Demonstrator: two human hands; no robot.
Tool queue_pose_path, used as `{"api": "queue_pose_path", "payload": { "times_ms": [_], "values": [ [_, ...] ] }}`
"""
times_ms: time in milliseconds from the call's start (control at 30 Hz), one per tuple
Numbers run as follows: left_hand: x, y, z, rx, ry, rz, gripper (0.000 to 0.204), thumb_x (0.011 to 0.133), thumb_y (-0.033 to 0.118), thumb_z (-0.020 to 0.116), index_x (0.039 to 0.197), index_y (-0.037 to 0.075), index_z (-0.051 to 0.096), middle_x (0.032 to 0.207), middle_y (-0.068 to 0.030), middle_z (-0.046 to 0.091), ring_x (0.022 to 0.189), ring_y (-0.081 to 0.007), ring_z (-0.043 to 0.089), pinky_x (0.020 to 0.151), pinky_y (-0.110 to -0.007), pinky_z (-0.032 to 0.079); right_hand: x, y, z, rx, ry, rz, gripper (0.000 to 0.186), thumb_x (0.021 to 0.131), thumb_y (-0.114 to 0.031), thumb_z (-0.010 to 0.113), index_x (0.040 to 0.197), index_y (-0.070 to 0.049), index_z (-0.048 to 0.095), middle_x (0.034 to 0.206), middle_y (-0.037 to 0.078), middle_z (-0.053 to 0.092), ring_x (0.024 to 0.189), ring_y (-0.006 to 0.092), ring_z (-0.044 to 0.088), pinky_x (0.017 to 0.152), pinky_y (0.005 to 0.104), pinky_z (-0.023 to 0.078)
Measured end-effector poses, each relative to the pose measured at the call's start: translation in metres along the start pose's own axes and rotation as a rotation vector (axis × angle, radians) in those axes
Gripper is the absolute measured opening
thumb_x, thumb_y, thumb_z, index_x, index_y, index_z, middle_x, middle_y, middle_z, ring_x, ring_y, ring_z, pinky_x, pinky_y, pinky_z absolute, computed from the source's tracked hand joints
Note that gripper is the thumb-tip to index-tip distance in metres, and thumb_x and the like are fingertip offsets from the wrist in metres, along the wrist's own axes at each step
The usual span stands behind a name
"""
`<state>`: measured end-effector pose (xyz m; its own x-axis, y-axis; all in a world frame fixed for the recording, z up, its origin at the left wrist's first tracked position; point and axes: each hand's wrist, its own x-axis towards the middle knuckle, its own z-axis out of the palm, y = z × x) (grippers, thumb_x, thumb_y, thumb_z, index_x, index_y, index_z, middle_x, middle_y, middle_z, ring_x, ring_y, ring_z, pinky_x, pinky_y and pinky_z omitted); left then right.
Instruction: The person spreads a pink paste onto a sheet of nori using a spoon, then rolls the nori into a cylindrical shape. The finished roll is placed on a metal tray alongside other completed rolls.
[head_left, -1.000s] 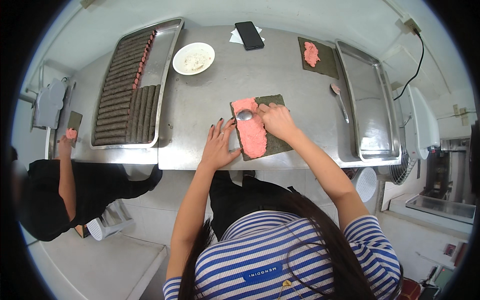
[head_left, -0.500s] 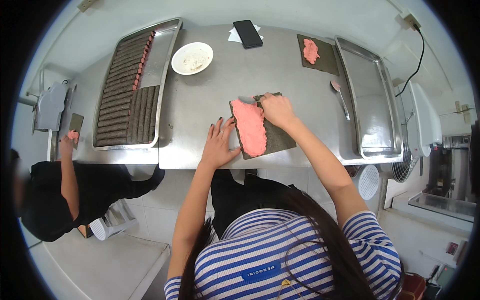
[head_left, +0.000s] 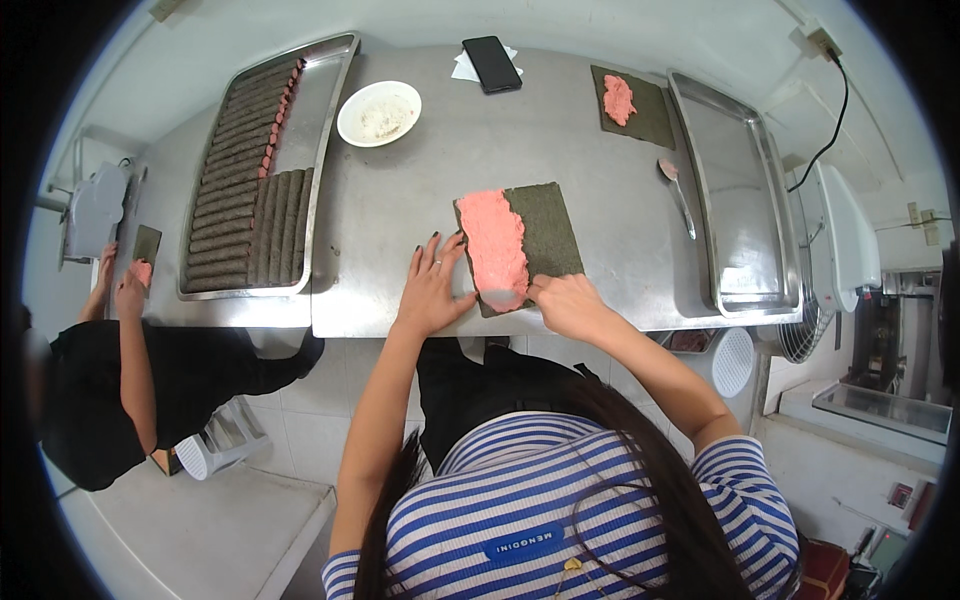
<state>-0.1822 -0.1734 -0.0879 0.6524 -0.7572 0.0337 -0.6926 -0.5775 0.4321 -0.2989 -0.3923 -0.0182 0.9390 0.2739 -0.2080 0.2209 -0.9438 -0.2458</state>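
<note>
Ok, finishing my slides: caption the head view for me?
Right hand holds a spoon at the near end of pink paste spread on a green sheet; left hand rests by its left edge.

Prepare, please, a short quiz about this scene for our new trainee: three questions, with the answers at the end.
1. Which of the person's hands holds the spoon at the near end of the pink paste?
2. True or false: the nori sheet under this paste has a bare part on its right.
3. What lies under the smartphone: a) white paper, b) the spoon, c) the nori sheet?

Key: 1. The right hand. 2. True. 3. a.
</note>
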Motion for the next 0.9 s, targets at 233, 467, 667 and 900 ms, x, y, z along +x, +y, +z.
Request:
{"api": "queue_pose_path", "payload": {
  "times_ms": [233, 467, 667, 900],
  "values": [
    [0.001, 0.001, -0.003, -0.016, -0.011, -0.001, 0.076, 0.074, 0.036, 0.068, 0.136, 0.007, 0.035, 0.15, -0.0047, 0.031, 0.141, -0.0332, 0.022, 0.115, -0.049, 0.018, 0.002, 0.022, -0.016, 0.039, 0.235, 0.261, 0.013, 0.08, -0.008, 0.053, 0.085, -0.006, 0.065, 0.084, 0.011, 0.062, 0.074, 0.034, 0.065, 0.062, 0.0449, 0.051],
    [0.0, 0.0, -0.002, -0.028, -0.029, 0.01, 0.074, 0.075, 0.032, 0.065, 0.137, 0.006, 0.033, 0.151, -0.0066, 0.029, 0.141, -0.0348, 0.02, 0.116, -0.049, 0.015, -0.006, 0.007, 0.013, -0.04, 0.144, 0.249, 0.014, 0.077, -0.007, 0.052, 0.084, -0.001, 0.063, 0.086, 0.014, 0.061, 0.067, 0.032, 0.067, 0.056, 0.0426, 0.053],
    [-0.001, -0.003, -0.003, -0.01, -0.065, 0.008, 0.075, 0.077, 0.035, 0.067, 0.139, 0.008, 0.033, 0.152, -0.0033, 0.027, 0.142, -0.0322, 0.018, 0.116, -0.049, 0.016, -0.011, -0.012, 0.019, -0.066, 0.141, 0.187, 0.012, 0.076, -0.006, 0.053, 0.083, -0.002, 0.061, 0.085, 0.013, 0.06, 0.064, 0.029, 0.066, 0.053, 0.0407, 0.052],
    [0.0, -0.003, -0.005, -0.035, -0.075, 0.004, 0.075, 0.075, 0.031, 0.066, 0.139, 0.008, 0.032, 0.152, -0.0061, 0.028, 0.142, -0.0342, 0.018, 0.116, -0.049, 0.015, -0.015, -0.036, 0.025, 0.015, 0.072, 0.167, 0.014, 0.076, -0.008, 0.054, 0.086, -0.001, 0.062, 0.085, 0.015, 0.062, 0.068, 0.0312, 0.067, 0.057, 0.0411, 0.053]
  ]
}}
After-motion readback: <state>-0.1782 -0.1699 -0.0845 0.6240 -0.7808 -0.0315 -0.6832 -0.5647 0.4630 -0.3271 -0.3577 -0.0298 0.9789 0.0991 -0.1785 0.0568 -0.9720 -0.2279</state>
